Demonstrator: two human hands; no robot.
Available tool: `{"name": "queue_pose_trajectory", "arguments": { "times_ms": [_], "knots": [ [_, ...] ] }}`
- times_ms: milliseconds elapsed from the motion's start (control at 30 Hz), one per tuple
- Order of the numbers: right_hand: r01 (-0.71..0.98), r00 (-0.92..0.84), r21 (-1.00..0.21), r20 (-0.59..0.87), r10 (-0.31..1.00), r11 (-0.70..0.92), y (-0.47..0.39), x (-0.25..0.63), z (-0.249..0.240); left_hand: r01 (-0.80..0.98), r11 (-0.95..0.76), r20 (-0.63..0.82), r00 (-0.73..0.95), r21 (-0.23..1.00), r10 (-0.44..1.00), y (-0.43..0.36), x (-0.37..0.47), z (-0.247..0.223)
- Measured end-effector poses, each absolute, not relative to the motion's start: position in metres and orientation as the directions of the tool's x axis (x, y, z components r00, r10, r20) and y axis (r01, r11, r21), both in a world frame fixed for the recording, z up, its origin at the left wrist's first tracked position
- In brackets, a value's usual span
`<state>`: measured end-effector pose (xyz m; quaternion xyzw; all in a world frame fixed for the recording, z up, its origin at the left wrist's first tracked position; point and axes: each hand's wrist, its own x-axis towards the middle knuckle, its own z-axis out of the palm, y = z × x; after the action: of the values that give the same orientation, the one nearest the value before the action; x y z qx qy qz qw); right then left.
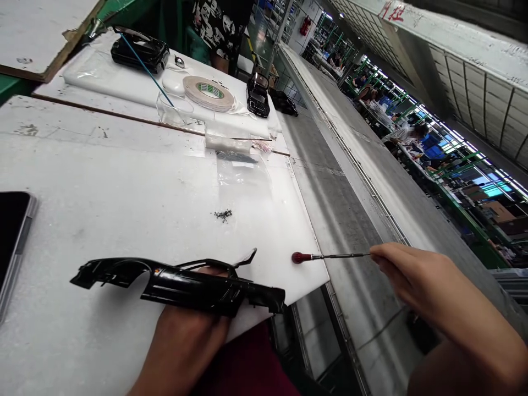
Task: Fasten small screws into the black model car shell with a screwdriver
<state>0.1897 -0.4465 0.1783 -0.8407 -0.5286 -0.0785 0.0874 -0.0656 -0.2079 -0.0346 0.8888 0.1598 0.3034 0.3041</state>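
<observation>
Left hand is clamped on a black plastic car body shell, fingers wrapped under it, thumb side hidden. The shell lies lengthwise near the front edge of the white work board, nose end pointing left. Right hand is out over the conveyor belt, fingertips pinched on the thin metal shaft of a small screwdriver; its red handle knob hangs just over the board's rt edge.

Around them: a small pile of tiny dark screws sits mid-board, well apart from both hands, nothing between. Behind it a clear plastic bag lies flat w/ a dark strip inside; can't tell what it is. A phone lies at the far left edge, screen dark.

Further back, a second board carries a roll of tape, green print on its core, too small to read. Beside it a clear cup w/ a thin blue stick leaning in it. A black tray-like case sits behind that. Two more black car shells stand at the belt's edge.

A person in a black-and-white patterned top stands at the back. Other workers sit far down the line at rt. Red characters mark the overhead beam, only partly legible.
</observation>
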Motion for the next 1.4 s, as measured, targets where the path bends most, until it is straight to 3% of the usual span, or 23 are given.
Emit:
{"name": "queue_pose_trajectory", "arguments": {
  "times_ms": [67,133,267,333,400,500,633,867,1133,1267,1400],
  "knots": [
    [0.921,0.388,-0.020,0.117,0.914,-0.388,-0.438,0.191,0.178,0.096,-0.753,0.434,0.767,0.651,0.473,-0.208,-0.066,-0.034],
    [0.935,0.354,-0.072,0.172,0.919,-0.347,-0.427,0.192,0.170,0.089,-0.751,0.438,0.765,0.654,0.472,-0.208,-0.066,-0.034],
    [0.847,0.418,-0.507,0.450,0.789,-0.159,-0.397,0.192,0.128,0.102,-0.780,0.472,0.745,0.618,0.471,-0.208,-0.064,-0.033],
    [0.665,0.542,-0.747,0.496,0.679,0.015,-0.379,0.186,0.099,0.107,-0.784,0.483,0.735,0.612,0.477,-0.208,-0.063,-0.031],
    [0.392,0.694,-0.894,0.444,0.567,0.219,-0.361,0.177,0.073,0.104,-0.777,0.478,0.736,0.621,0.480,-0.208,-0.064,-0.030],
    [0.254,0.777,-0.897,0.412,0.476,0.362,-0.339,0.161,0.046,0.100,-0.775,0.457,0.758,0.624,0.466,-0.209,-0.067,-0.034],
    [0.257,0.812,-0.850,0.448,0.374,0.459,-0.325,0.149,0.035,0.132,-0.758,0.411,0.774,0.639,0.481,-0.211,-0.071,-0.046],
    [0.283,0.817,-0.819,0.478,0.321,0.500,-0.329,0.150,0.035,0.156,-0.733,0.381,0.772,0.662,0.509,-0.208,-0.067,-0.040],
    [0.370,0.807,-0.809,0.523,0.273,0.457,-0.332,0.149,0.031,0.234,-0.742,0.320,0.792,0.628,0.520,-0.207,-0.071,-0.048],
    [0.525,0.743,-0.765,0.626,0.238,0.374,-0.335,0.152,0.038,0.207,-0.737,0.334,0.790,0.644,0.514,-0.206,-0.068,-0.039],
    [0.727,0.592,-0.648,0.760,0.270,0.228,-0.348,0.160,0.054,0.214,-0.755,0.357,0.780,0.620,0.514,-0.206,-0.067,-0.038]
  ]
}}
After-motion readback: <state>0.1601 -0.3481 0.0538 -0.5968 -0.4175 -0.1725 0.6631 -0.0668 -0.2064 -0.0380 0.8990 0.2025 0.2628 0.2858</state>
